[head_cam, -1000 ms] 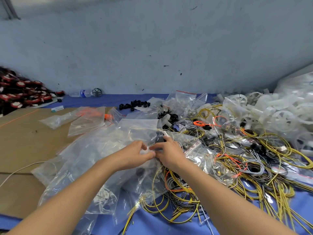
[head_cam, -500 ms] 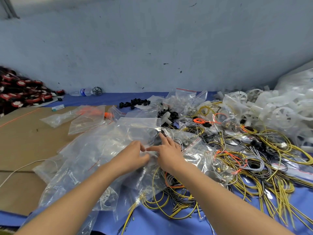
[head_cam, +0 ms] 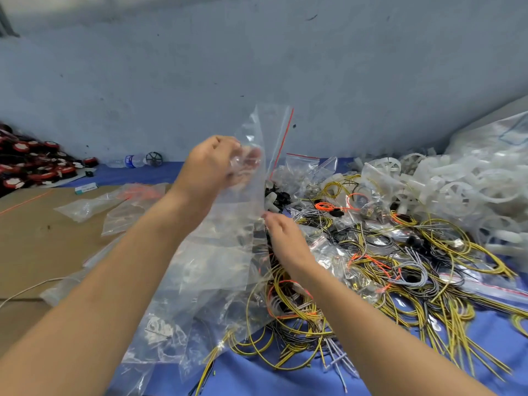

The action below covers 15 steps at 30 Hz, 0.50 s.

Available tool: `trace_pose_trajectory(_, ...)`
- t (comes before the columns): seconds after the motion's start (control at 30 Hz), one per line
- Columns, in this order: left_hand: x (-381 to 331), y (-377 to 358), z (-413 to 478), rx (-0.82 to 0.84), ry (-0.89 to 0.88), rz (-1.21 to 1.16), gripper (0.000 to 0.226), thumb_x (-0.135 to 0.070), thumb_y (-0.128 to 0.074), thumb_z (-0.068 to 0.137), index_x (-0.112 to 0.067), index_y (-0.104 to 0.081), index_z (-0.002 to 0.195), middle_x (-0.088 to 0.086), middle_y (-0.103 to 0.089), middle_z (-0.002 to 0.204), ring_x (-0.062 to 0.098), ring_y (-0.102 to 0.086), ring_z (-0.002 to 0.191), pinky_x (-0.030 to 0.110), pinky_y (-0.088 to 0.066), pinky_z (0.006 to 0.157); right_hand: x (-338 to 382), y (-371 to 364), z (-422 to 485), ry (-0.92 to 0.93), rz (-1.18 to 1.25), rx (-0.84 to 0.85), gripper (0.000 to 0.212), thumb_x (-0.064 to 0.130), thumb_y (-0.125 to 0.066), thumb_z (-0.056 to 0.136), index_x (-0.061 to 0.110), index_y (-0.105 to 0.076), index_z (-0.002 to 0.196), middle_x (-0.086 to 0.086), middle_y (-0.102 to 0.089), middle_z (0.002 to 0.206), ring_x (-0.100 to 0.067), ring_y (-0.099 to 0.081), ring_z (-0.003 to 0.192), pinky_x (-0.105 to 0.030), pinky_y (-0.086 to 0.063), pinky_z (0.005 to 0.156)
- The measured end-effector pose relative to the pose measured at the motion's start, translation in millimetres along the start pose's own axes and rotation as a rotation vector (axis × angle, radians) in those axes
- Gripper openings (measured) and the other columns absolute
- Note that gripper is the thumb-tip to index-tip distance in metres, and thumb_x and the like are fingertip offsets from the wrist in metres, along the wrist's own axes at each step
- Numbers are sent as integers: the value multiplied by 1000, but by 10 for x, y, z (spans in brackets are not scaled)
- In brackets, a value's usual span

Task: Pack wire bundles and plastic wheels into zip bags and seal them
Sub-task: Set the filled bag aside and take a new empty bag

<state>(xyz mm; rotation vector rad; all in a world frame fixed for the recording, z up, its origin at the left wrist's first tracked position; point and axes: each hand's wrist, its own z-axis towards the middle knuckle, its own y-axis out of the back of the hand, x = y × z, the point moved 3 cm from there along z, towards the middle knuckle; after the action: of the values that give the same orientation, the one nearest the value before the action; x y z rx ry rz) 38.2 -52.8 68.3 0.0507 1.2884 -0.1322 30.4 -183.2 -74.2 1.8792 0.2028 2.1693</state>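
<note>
Most of the job was left, we judged: across the counter (head_cam: 285, 375), wire bundles (head_cam: 400, 270) past counting sprawled from the middle to the right edge, dozens of plastic wheels (head_cam: 471, 190) were heaped at the far right corner, and many empty bags (head_cam: 200, 275) lay left of the middle. A few bags that seemed filled (head_cam: 303, 170) lay by the far edge. One zip bag (head_cam: 265, 132), seemingly empty, hung above the middle, our left hand (head_cam: 214, 164) gripping its top, our right hand (head_cam: 285, 238) at its lower edge, grip unclear.
</note>
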Motion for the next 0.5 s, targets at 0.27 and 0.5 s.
trace_pose_trajectory(0.27,572,-335,-271,-1,304,-398,16,-15,-44,99,-9,-59,96,9,-73,101,23,-70,87,33,-61,69,281,948,-39,-218,777,-68,39,42,-55,99,12,-64,123,-9,-70,116,-21,-69,99,-31,-60,71)
trace_pose_trajectory(0.5,1215,-576,-688,303,567,-78,29,-23,-52,97,-2,-56,117,12,-74,101,31,-71,96,37,-60,75,-187,1497,-268,-392,439,-51,25,2,-49,101,6,-67,119,-12,-66,92,-16,-62,64,-27,-56,57)
